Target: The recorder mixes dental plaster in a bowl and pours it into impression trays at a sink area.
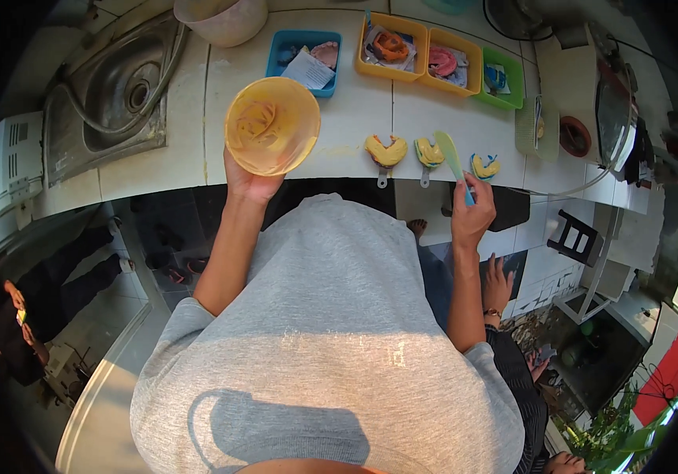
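My left hand (254,183) is closed around the underside of a yellow mixing bowl (301,141), tilted so its inside shows. Smears of yellow paste streak the bowl's inner wall. Between the fingers of my right hand (475,209) is a spatula (448,152) with a pale green blade pointing up and a blue handle. Close to its blade, along the counter's front edge, lie three dental impression trays topped with yellow paste: a left one (386,152), a middle one (427,154) and a right one (484,166). The spatula blade overlaps the middle tray's edge; contact I cannot tell.
On the tiled counter (339,118) stand a blue bin (276,47), two yellow bins (390,73) and a green bin (505,100) with coloured moulds. A metal sink (110,146) is at the left. Another person's hand (499,284) is beside my right forearm.
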